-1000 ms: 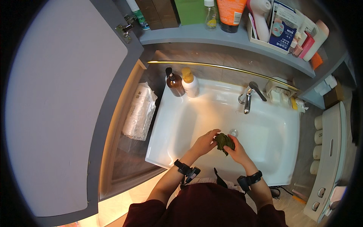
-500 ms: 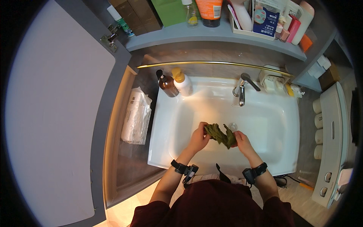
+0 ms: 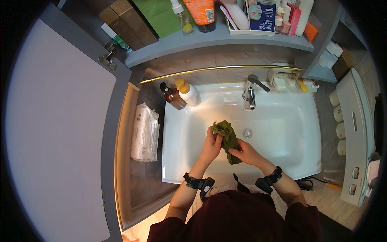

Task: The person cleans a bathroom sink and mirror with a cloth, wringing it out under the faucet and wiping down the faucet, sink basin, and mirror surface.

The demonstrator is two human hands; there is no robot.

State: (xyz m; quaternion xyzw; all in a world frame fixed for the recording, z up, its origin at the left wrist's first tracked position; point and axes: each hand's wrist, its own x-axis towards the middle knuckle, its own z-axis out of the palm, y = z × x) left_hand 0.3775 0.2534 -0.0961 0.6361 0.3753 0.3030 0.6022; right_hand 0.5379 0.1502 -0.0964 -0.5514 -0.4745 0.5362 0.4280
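Note:
Above the white sink point(image 3: 282, 157) I hold a crumpled olive-green cloth point(image 3: 229, 139) between both hands. My left hand point(image 3: 212, 144) is closed on its upper left part, where the fabric bunches. Lower on its right side, my right hand point(image 3: 245, 153) pinches the cloth, the thumb lying on top. The cloth hangs slanting down toward me; what kind of piece it is, I cannot tell. Just right of it shows the round drain point(image 3: 247, 133), and beyond stands the chrome faucet point(image 3: 251, 94).
A brown pump bottle point(image 3: 174, 98) and a white one with a yellow pump point(image 3: 189, 93) stand at the sink's back left. A soap holder point(image 3: 282, 77) is right of the faucet. Left lies a plastic-wrapped pack point(image 3: 145, 133). A gold rail point(image 3: 221, 67) runs below the loaded shelf point(image 3: 225, 40).
My right hand has come left, nearer my left hand. The cloth, stretched sideways before, now hangs bunched and slanting downward. The whole view has shifted a little.

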